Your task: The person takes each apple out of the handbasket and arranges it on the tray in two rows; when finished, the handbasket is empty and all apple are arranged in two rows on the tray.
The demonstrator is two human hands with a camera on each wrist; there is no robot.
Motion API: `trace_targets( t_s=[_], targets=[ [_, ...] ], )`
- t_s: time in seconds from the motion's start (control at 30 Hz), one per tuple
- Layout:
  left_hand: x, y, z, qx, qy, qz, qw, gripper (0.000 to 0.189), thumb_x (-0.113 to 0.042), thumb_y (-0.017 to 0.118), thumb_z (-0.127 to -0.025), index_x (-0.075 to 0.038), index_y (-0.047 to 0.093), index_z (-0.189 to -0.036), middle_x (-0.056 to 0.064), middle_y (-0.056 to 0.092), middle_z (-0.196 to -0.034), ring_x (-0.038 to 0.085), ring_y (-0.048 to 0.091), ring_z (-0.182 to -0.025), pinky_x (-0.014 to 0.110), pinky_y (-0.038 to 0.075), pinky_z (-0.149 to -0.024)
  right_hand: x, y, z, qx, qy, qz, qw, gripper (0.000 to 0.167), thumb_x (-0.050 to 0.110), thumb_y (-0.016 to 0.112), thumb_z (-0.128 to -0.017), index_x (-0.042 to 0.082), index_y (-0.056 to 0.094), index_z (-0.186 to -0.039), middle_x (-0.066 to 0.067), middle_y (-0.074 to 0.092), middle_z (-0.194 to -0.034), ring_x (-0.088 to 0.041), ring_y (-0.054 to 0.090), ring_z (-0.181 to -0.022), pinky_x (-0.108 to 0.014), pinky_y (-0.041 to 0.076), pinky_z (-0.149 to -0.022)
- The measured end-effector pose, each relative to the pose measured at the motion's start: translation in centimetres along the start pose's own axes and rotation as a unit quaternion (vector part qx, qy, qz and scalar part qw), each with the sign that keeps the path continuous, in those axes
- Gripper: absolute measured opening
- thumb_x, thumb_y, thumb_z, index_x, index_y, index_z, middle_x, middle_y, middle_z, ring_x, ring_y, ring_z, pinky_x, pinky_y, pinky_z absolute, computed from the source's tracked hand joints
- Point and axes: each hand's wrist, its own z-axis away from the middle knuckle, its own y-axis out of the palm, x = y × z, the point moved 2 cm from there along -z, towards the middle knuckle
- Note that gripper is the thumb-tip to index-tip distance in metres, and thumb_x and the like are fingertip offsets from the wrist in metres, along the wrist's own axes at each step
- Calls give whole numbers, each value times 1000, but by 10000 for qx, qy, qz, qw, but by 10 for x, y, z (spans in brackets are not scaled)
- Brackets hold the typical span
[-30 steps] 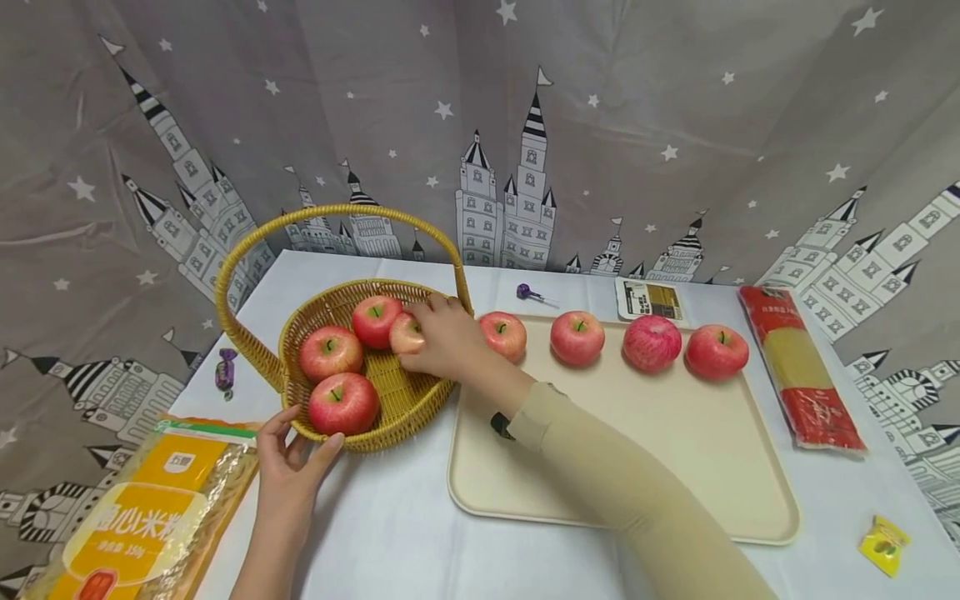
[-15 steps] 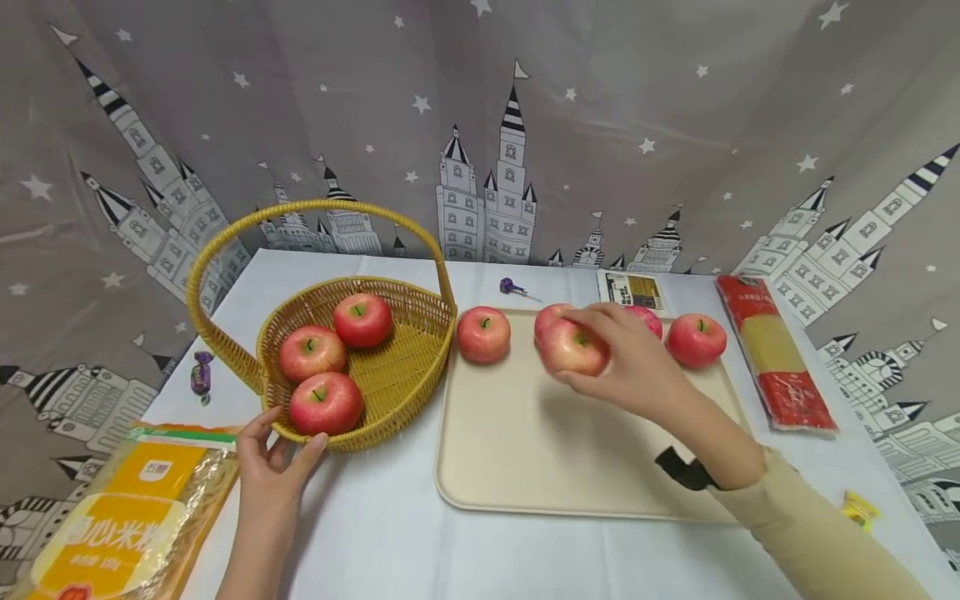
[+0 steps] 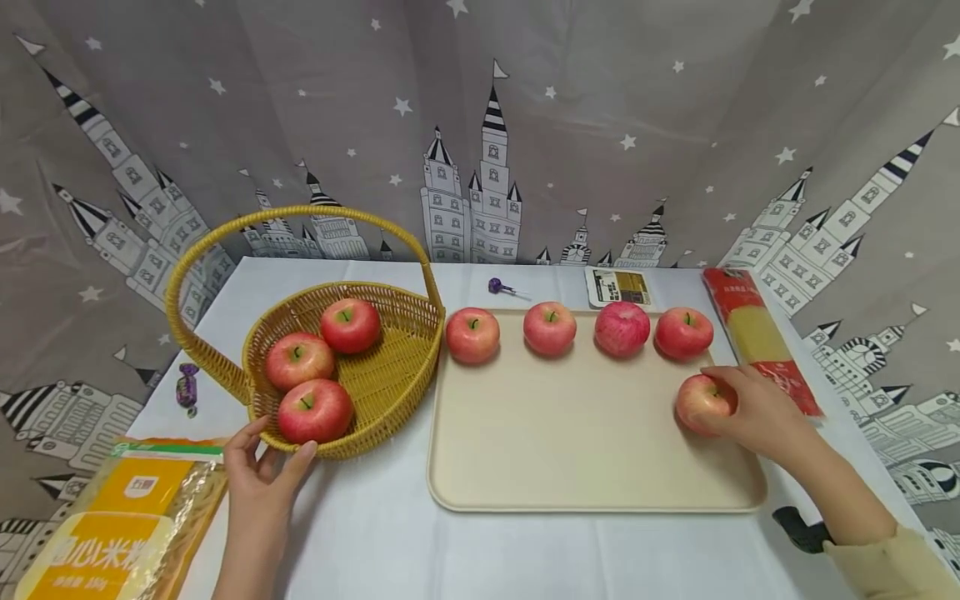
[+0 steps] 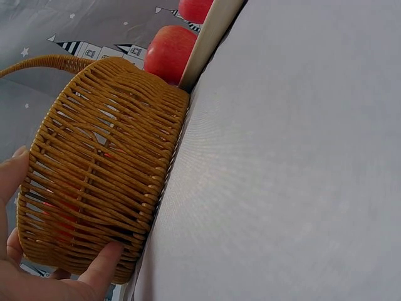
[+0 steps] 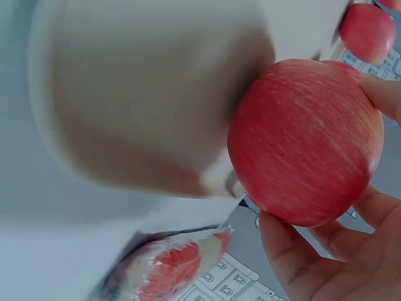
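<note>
My right hand (image 3: 765,421) grips a red apple (image 3: 703,407) at the right side of the cream tray (image 3: 570,433). In the right wrist view, thumb and fingers spread round that apple (image 5: 304,144), close over the tray. Along the tray's far edge stand several apples in a row, among them a left one (image 3: 472,336) and a dark pink one (image 3: 622,329). My left hand (image 3: 258,492) holds the near left rim of a yellow wicker basket (image 3: 393,367), its fingers against the woven wall (image 4: 106,157). Three apples, one at the front (image 3: 316,411), lie in the basket's left part.
A yellow bag of pasta (image 3: 112,525) lies left of my left hand. Right of the tray is a red noodle packet (image 3: 761,337). A purple lollipop (image 3: 504,287) and a small flat packet (image 3: 618,287) lie behind, and a purple wrapped candy (image 3: 187,389) lies left of the basket.
My right hand has taken an apple from the basket and carried it right, over the tray to its right side. My left hand has stayed at the basket's rim.
</note>
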Motion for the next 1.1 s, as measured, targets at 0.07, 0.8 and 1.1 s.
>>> trace_targets(
  t_s=[0.07, 0.8, 1.1],
  targets=[
    [0, -1, 0, -2, 34, -59, 10000, 71, -14, 72, -88, -29, 25, -140, 2, 1, -159, 27, 15, -144, 15, 40, -96, -2, 2, -1, 51, 72, -17, 10000, 85, 50, 78, -74, -2, 47, -134, -27, 50, -120, -42, 47, -106, -54, 56, -72],
    [-2, 0, 4, 168, 235, -38, 9996, 71, -14, 72, -88, -25, 25, -140, 3, 3, -159, 27, 19, -143, 18, 38, -101, 126, 48, -25, -432, -2506, -621, 9651, 56, 28, 73, -86, 12, 53, -135, -11, 49, -137, -30, 40, -128, -55, 38, -104],
    [-2, -2, 5, 125, 174, -59, 9998, 71, -14, 72, -88, -26, 24, -140, 3, 1, -159, 26, 16, -144, 22, 37, -103, 239, 94, -35, 11, -4065, -931, 9089, 54, 27, 69, -88, 11, 52, -137, -4, 50, -136, -19, 42, -127, -34, 33, -110]
  ],
)
